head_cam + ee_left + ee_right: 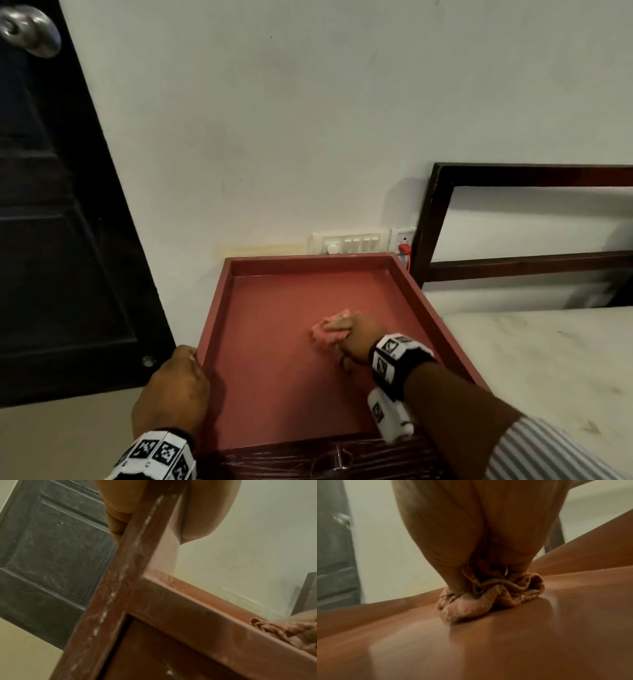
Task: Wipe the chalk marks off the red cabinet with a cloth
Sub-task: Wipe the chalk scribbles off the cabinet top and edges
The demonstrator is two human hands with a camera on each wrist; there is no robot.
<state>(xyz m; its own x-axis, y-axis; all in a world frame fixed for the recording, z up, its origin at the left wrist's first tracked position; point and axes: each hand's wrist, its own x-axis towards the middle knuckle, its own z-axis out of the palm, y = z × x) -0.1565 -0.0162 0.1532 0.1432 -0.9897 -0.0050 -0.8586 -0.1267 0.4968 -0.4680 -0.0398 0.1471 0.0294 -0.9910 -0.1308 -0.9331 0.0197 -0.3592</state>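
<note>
The red cabinet stands against the white wall, next to a dark door. Its top is flat with a raised rim all around. The right hand is bunched around a pink cloth and presses it down on the flat top, near the middle and a bit to the right. In the right wrist view the cloth is crumpled under the fingers. The left hand grips the left rim of the cabinet, with its thumb on the inside and its fingers curled over the outside. In the left wrist view, pale chalky marks run along that rim
</note>
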